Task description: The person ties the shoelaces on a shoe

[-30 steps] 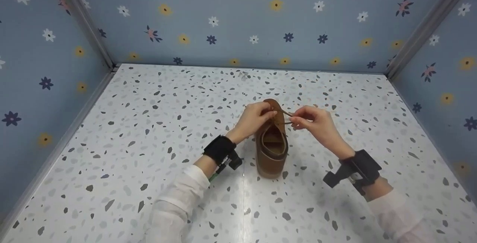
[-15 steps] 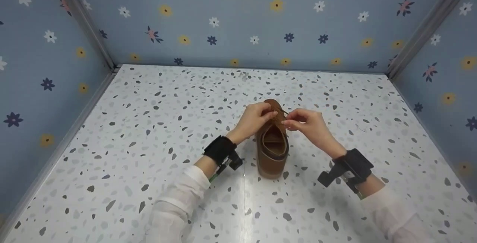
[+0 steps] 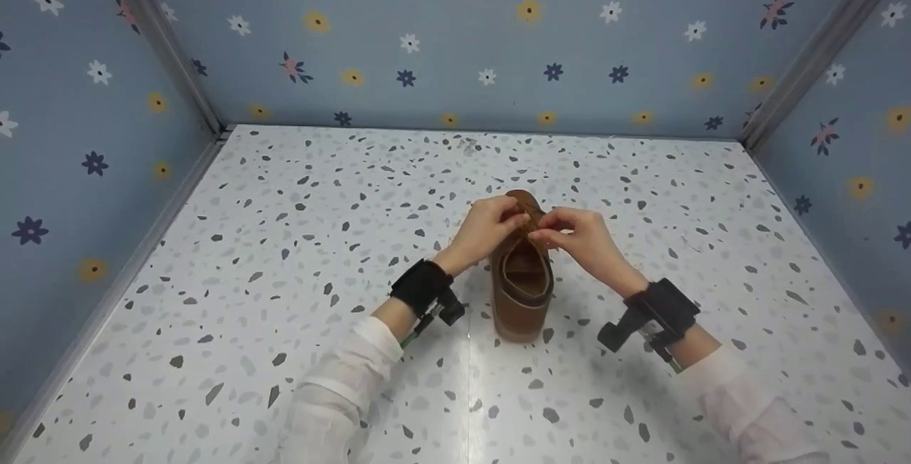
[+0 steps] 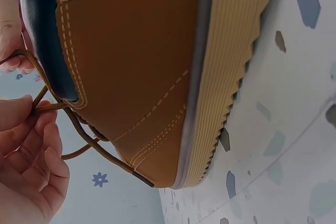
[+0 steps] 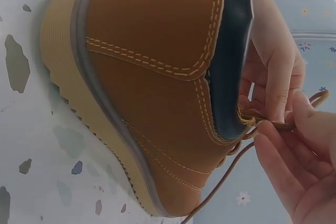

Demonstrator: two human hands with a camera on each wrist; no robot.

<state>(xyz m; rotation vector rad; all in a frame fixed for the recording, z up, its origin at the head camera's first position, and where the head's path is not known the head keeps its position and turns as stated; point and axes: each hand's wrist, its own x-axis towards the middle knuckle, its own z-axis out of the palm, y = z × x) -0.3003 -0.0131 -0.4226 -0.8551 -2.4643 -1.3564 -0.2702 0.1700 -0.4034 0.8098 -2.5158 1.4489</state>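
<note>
A brown lace-up shoe stands upright on the floor, its toe pointing away from me. Its dark padded collar and pale ridged sole show in the wrist views. At the laces, my left hand pinches a brown shoelace between thumb and forefinger. My right hand pinches lace from the other side, thumb against fingers, close to the left fingers. A small lace loop pokes out past the right thumb. One lace end hangs along the toe in the left wrist view.
White speckled flooring surrounds the shoe. Blue floral panels rise at the back, left and right. Both wrists wear black camera bands.
My right hand has moved left, from beside the shoe with laces stretched out to close over the lacing near the left hand. The left hand and shoe stay nearly in place.
</note>
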